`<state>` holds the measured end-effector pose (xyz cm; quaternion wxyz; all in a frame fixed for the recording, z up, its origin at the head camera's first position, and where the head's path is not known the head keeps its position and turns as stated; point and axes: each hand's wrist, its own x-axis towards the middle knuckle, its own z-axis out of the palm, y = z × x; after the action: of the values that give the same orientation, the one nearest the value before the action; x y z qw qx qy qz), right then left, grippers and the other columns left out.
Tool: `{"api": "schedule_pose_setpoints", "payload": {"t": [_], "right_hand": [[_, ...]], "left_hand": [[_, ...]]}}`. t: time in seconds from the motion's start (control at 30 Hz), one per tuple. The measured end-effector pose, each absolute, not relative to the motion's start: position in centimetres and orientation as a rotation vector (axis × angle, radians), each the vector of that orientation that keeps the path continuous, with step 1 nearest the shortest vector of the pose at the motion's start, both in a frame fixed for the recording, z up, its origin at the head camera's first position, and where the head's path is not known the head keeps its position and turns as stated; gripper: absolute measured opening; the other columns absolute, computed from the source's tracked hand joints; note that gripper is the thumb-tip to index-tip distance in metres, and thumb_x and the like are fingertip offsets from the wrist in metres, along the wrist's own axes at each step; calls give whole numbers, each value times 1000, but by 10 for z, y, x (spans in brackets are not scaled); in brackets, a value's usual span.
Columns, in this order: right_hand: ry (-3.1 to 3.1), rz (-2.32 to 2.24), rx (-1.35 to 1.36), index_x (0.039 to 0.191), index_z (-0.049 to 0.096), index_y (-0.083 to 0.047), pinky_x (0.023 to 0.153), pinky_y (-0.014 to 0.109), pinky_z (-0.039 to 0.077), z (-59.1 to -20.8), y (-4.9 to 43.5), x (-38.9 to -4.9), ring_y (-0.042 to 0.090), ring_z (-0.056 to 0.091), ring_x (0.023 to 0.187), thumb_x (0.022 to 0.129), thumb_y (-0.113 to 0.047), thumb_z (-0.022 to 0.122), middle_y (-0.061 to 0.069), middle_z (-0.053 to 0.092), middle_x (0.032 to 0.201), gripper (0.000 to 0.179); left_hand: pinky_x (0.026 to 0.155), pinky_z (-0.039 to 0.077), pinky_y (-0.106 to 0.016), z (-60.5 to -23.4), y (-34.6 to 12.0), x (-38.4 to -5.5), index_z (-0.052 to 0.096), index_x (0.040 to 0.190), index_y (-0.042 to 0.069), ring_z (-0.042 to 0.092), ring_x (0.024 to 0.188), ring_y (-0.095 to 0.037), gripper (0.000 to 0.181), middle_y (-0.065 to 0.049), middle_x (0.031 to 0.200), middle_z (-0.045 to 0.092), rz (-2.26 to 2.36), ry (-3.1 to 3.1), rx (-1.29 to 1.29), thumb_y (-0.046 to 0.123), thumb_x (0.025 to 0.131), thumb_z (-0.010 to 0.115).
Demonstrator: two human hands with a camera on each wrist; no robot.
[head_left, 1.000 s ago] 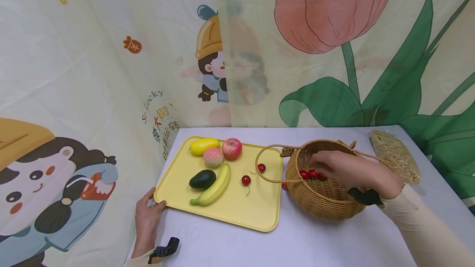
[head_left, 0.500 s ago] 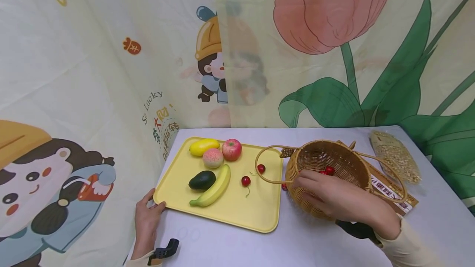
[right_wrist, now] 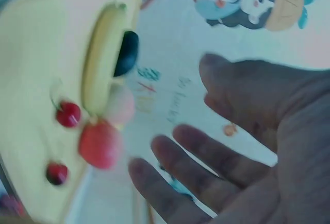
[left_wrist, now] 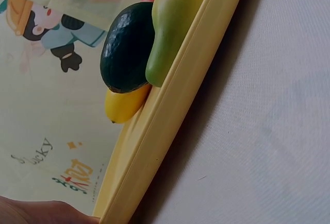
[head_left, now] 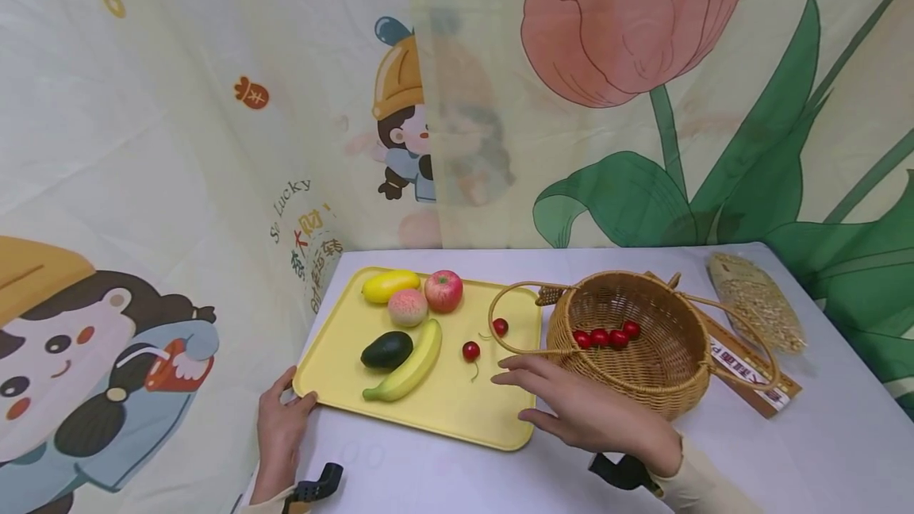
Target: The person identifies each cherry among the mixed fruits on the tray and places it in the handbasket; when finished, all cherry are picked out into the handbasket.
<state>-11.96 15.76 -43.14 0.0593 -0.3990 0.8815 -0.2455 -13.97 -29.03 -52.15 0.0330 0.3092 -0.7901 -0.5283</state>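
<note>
My left hand (head_left: pixel 281 428) grips the near left corner of a yellow tray (head_left: pixel 493 427), thumb along the front rim and fingers at the side. My right hand (head_left: pixel 581 407), fingers spread and holding nothing, hovers over the tray's right edge, in front of a wicker basket (head_left: pixel 643 387). Inside the basket lie several red cherries (head_left: pixel 599 338). On the tray are a banana (head_left: pixel 414 367), an avocado (head_left: pixel 387 350), a yellow mango-like fruit (head_left: pixel 390 286), a peach (head_left: pixel 408 308) and an apple (head_left: pixel 443 291). Two stemmed cherries (head_left: pixel 470 351) lie to their right.
Behind the basket on the right lies a clear bag of grain-like bits (head_left: pixel 757 300). A brown printed box (head_left: pixel 767 395) sits partly under the basket's handle (head_left: pixel 774 363). A printed curtain (head_left: pixel 471 101) hangs along the table's back and left.
My right hand has come out of the basket and moved left and nearer, its fingers spreading. The basket's cherries and the brown box now show. The left hand stays at the tray corner.
</note>
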Motion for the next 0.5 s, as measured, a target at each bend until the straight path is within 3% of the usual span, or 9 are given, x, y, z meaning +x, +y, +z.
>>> {"api": "schedule_pose_setpoints", "payload": {"t": [0.2, 0.5], "right_hand": [[2695, -837, -1097, 153, 53, -20, 110, 40, 60, -462, 124, -140, 19, 61, 138, 105, -21, 69, 1, 55, 152, 51], [2770, -676, -1103, 155, 51, -10, 119, 43, 55, -493, 87, -158, 29, 54, 148, 105, -24, 68, 15, 51, 160, 55]], "left_hand": [[117, 49, -58, -522, -290, -139, 29, 167, 1, 49, 145, -54, 76, -36, 168, 21, -1614, -2426, 956, -8, 97, 59], [117, 50, -59, -524, -288, -138, 29, 167, 3, 49, 144, -54, 76, -36, 167, 21, -1602, -2421, 967, -6, 98, 59]]}}
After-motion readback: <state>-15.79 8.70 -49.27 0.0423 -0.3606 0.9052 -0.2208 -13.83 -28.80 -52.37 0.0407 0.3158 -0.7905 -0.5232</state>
